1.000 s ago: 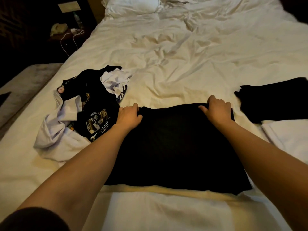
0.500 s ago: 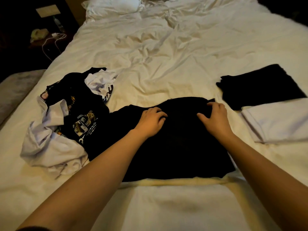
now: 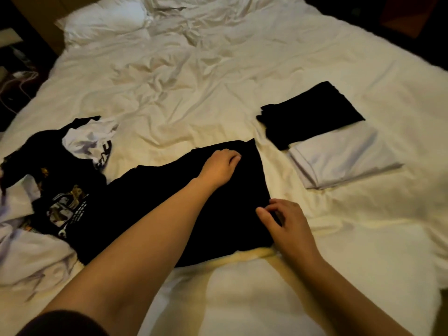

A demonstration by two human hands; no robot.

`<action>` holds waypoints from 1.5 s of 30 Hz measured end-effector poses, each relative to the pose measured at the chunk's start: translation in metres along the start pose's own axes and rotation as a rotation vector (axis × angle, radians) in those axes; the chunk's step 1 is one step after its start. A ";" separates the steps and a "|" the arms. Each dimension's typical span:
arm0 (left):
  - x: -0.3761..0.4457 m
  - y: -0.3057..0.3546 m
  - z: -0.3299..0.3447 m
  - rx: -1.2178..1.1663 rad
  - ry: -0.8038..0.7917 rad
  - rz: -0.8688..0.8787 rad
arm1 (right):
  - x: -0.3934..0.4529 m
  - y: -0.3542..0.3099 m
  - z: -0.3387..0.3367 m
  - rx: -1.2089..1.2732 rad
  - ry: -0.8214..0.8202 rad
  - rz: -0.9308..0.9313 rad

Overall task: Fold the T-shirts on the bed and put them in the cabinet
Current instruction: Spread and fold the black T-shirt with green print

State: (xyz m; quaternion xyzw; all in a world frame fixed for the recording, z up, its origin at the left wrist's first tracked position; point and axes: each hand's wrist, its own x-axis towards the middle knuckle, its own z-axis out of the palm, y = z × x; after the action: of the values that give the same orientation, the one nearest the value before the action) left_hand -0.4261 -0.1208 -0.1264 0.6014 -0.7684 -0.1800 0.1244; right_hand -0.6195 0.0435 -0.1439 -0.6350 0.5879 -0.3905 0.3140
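Observation:
A black T-shirt lies partly folded on the white bed in front of me. My left hand reaches across it and grips the fabric near its far right corner with curled fingers. Nearer to me, my right hand pinches the shirt's right edge between thumb and fingers. A folded black T-shirt and a folded white T-shirt lie side by side at the right. At the left sits a heap of unfolded black and white T-shirts. No cabinet is in view.
A white pillow lies at the head of the bed amid rumpled sheets. White cables trail over a dark nightstand off the bed's left side. The floor beyond both sides is dark.
My left hand has carried the shirt's left side over to the right. My right hand has slid from the far edge down to the near right edge. The view has shifted right.

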 end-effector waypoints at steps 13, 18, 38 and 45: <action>0.062 0.012 -0.001 -0.085 0.174 -0.121 | -0.026 0.016 -0.004 0.040 0.016 -0.062; 0.074 0.013 0.000 -0.233 0.241 -0.183 | -0.031 0.017 -0.006 0.113 0.018 0.042; 0.098 0.017 0.006 -0.083 -0.104 -0.257 | -0.023 0.020 -0.009 0.263 -0.100 0.419; 0.095 0.008 0.023 -0.214 0.050 -0.201 | -0.024 0.021 -0.011 0.349 0.100 0.440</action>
State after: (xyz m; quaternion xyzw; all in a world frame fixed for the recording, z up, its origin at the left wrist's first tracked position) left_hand -0.4660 -0.2087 -0.1460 0.6627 -0.6776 -0.2573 0.1883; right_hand -0.6398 0.0658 -0.1597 -0.4084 0.6503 -0.4390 0.4664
